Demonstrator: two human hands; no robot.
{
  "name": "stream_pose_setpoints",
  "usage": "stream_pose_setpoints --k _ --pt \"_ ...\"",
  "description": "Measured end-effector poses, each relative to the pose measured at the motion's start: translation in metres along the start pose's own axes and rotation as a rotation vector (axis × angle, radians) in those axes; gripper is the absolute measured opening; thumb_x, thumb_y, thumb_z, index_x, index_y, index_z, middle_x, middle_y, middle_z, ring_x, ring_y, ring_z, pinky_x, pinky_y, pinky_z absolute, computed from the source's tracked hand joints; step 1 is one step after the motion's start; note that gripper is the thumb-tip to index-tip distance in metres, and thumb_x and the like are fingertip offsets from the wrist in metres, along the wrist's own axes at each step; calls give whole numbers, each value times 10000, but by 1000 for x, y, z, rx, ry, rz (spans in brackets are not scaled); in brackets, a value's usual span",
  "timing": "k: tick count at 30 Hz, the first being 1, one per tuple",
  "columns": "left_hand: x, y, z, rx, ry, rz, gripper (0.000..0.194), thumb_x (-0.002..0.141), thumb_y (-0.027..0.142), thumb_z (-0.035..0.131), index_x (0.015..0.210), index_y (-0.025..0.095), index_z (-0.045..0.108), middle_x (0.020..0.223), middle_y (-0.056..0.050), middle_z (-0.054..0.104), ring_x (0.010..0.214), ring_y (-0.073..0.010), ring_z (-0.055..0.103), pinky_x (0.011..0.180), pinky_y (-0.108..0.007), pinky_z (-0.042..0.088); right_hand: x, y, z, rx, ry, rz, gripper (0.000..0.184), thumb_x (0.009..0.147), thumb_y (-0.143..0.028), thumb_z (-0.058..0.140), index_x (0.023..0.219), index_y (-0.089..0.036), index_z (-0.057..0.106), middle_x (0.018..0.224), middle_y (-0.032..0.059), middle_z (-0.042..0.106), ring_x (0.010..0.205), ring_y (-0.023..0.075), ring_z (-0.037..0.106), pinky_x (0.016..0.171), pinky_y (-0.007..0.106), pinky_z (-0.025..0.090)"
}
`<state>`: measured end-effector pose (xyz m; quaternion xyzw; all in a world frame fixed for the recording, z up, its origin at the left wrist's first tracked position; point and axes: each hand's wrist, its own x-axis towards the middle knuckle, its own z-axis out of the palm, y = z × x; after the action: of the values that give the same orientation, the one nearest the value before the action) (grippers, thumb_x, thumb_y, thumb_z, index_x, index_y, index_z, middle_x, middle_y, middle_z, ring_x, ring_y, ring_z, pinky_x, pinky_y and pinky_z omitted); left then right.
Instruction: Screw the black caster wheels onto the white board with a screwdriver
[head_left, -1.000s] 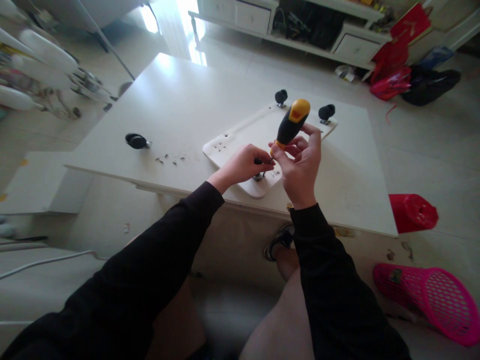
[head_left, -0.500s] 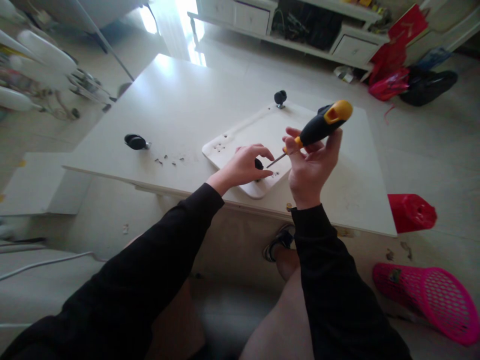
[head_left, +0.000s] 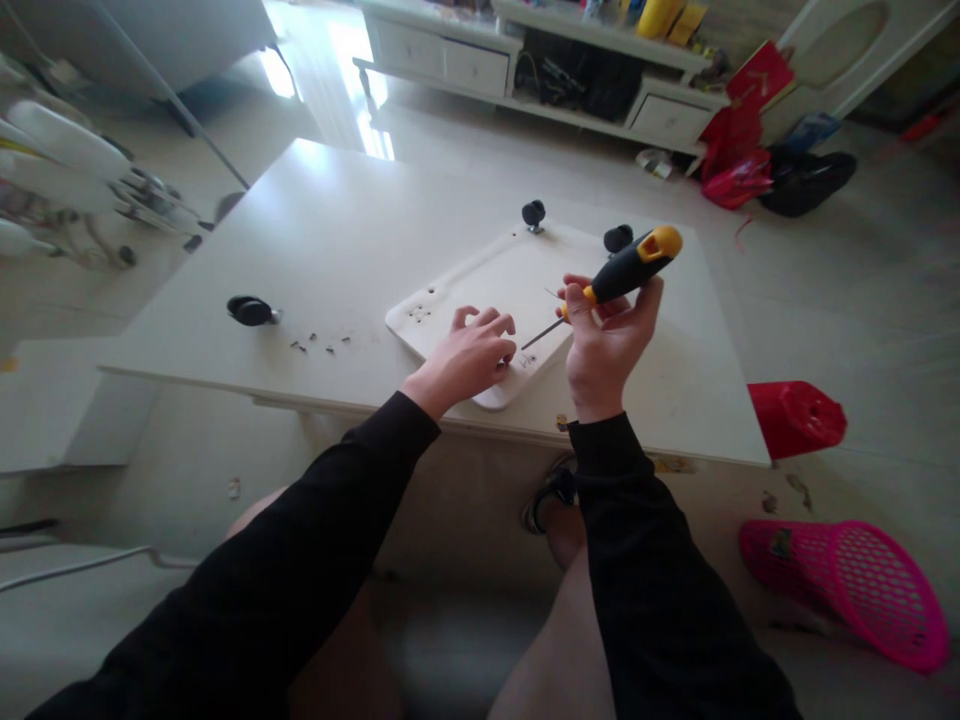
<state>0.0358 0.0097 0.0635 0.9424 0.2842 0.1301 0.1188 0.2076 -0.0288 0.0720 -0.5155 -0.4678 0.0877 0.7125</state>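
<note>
My right hand (head_left: 609,335) is closed around a black and yellow screwdriver (head_left: 634,268), its shaft slanting down left over a white panel (head_left: 480,290). The tip is close to the panel's near corner, beside small holes. Over that corner my left hand (head_left: 469,360) rests with curled fingers, thumb and fingertips pressed together low. Whatever they pinch, and the caster beneath that hand, is hidden. Along the panel's far side stand two black casters, a left caster (head_left: 533,214) and a right caster (head_left: 618,238), the latter partly behind the screwdriver.
The white table (head_left: 315,230) carries a loose caster (head_left: 251,310) and several small screws (head_left: 330,350) at left. A red container (head_left: 799,418) is by the right edge, with a pink basket (head_left: 847,590) on the floor. A white cabinet (head_left: 476,65) stands beyond.
The view has shifted, bringing the second far caster into sight. My left hand's fingers have closed down over the near caster, which showed between them before. My right hand still holds the screwdriver.
</note>
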Motion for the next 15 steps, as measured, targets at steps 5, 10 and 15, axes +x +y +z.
stream_pose_setpoints --k 5,10,15 --pt "1 0 -1 9 -17 20 169 927 124 673 802 208 750 1382 -105 704 1309 -321 556 1173 -574 320 -3 -8 2 12 5 53 469 890 -451 802 1192 -324 467 1018 -1 801 898 183 803 757 354 673" --pt "3 -1 1 20 -13 25 178 918 126 674 782 208 752 1384 -108 702 1313 -322 549 1169 -573 323 -3 -7 0 5 11 78 494 874 -471 812 1200 -318 475 1009 -3 800 864 171 794 735 342 672" --pt "5 0 1 23 -10 34 194 891 110 670 733 203 735 1378 -107 704 1314 -321 541 1159 -571 330 -3 -6 0 14 4 73 471 870 -448 817 1185 -312 494 1002 -6 796 865 168 795 722 334 672"
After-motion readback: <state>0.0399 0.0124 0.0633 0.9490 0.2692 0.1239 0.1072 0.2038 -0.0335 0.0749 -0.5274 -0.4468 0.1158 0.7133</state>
